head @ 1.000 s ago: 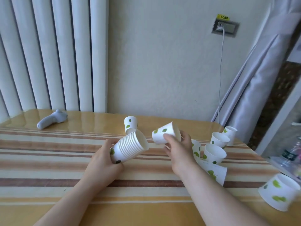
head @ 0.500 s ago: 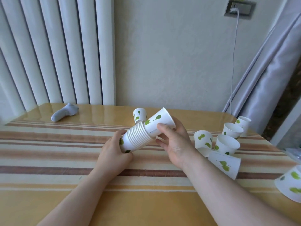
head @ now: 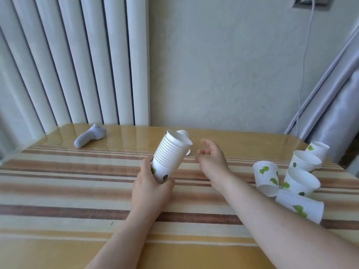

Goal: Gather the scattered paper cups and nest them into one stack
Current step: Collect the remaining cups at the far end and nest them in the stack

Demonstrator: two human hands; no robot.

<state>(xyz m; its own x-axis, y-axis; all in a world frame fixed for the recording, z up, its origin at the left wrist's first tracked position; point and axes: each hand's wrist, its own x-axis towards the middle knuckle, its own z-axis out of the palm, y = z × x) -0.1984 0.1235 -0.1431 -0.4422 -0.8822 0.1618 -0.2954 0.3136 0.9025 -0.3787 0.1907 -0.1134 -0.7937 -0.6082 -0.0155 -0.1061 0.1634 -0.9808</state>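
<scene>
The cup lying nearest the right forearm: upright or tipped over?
Tipped over. The cup lies on its side on the striped table, its leaf-printed wall facing up, just in front of the upright cups.

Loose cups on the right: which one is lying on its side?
The nearest cup, beside the right forearm, lies flat on the table. The other four there stand or tilt.

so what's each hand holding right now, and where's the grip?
Left hand grips the nested cup stack around its bottom end. Right hand is open, holding nothing.
</scene>
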